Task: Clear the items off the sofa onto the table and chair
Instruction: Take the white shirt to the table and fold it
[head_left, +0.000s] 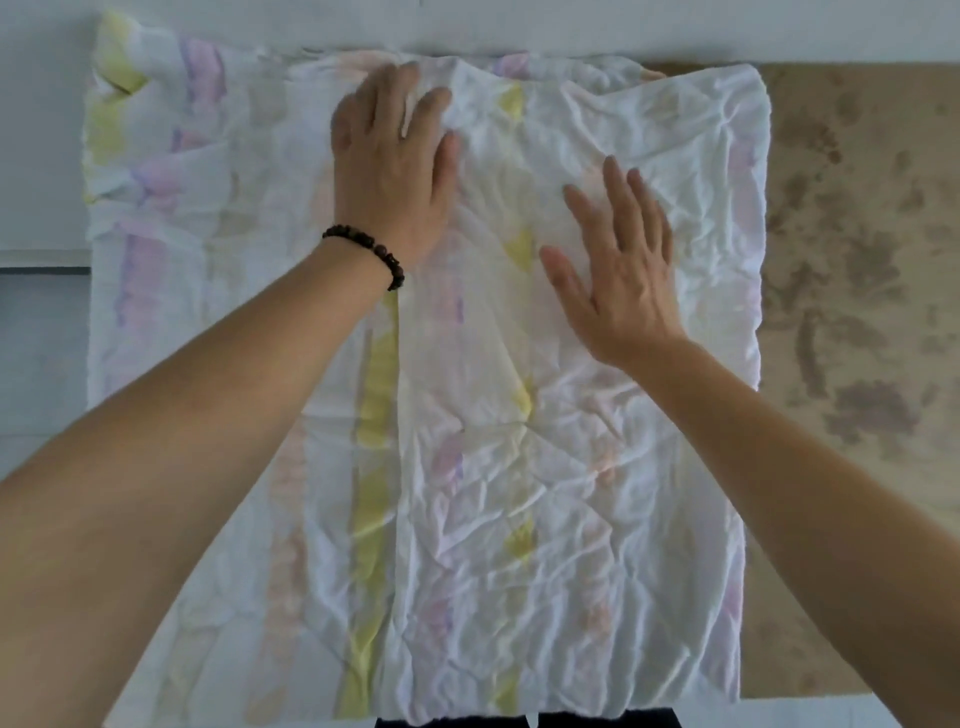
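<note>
A wrinkled white blanket (545, 467) with pale yellow, pink and purple stripes lies folded and spread flat, filling most of the view. My left hand (395, 166), with a dark bead bracelet on its wrist, presses flat on the blanket near its far edge. My right hand (621, 265) lies flat on the blanket a little nearer and to the right, fingers spread and straight. Neither hand grips the cloth.
The blanket rests on a tan surface with a brown floral pattern (852, 270), which shows bare to the right. A pale wall (467, 26) runs along the far edge, and light floor (36, 338) shows at the left.
</note>
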